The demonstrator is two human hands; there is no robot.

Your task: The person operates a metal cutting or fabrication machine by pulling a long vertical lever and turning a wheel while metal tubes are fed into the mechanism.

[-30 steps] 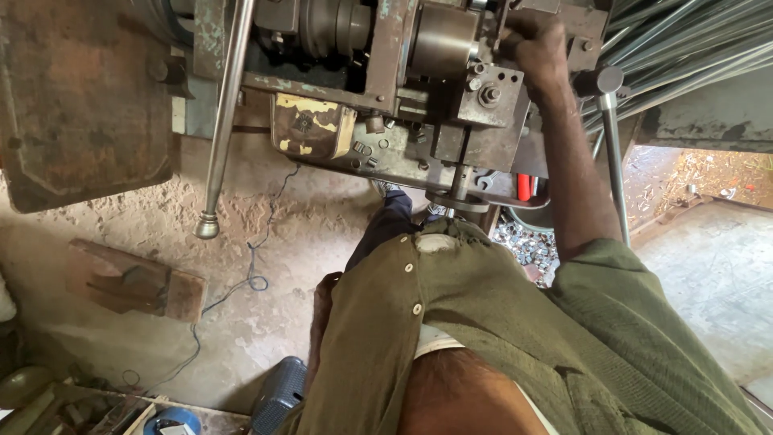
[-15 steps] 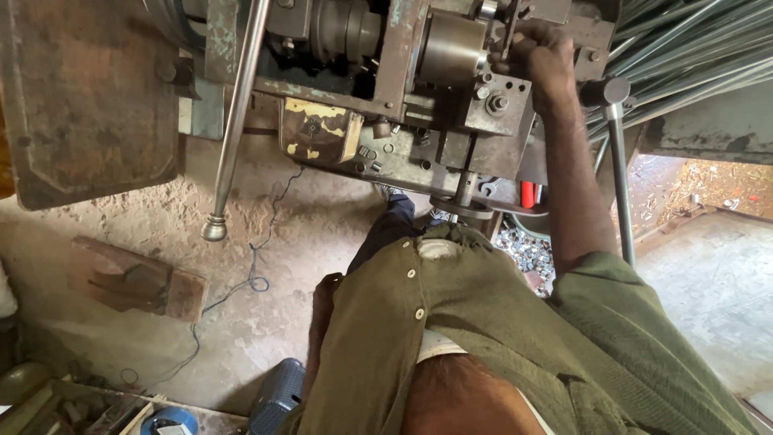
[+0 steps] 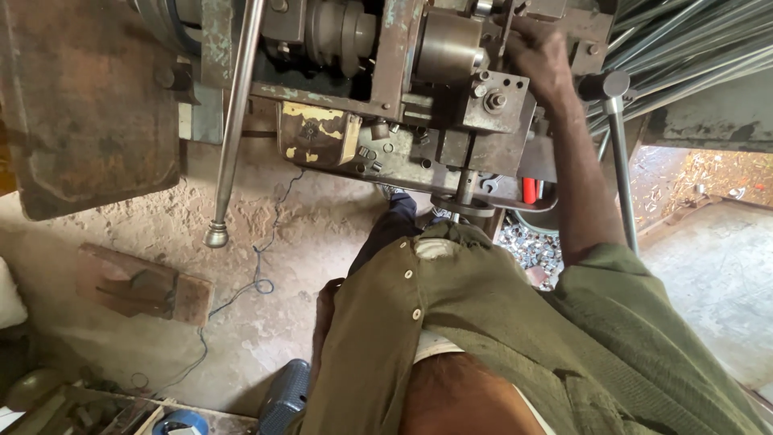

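Note:
My right hand [image 3: 538,58] reaches up to an old grey metal machine [image 3: 403,97], its fingers closed around a metal part at the machine's top right. Just right of that hand a black knob [image 3: 604,84] tops a thin steel rod [image 3: 622,185] that runs down past my forearm. A round steel cylinder [image 3: 444,47] sits left of the hand. My left hand [image 3: 325,310] hangs low beside my olive shirt [image 3: 483,322]; it is mostly hidden and its fingers do not show.
A long steel lever with a ball end [image 3: 217,234] hangs at the left. Behind it stands a rusty metal plate [image 3: 88,105]. A wooden block [image 3: 141,283] and a thin blue wire [image 3: 258,274] lie on the dirt floor. Metal scraps [image 3: 527,246] are piled under the machine, and steel rods [image 3: 692,40] are bundled top right.
The view has drifted a little, so the machine sits lower and further right in frame. My right hand has stayed on the same part of the machine.

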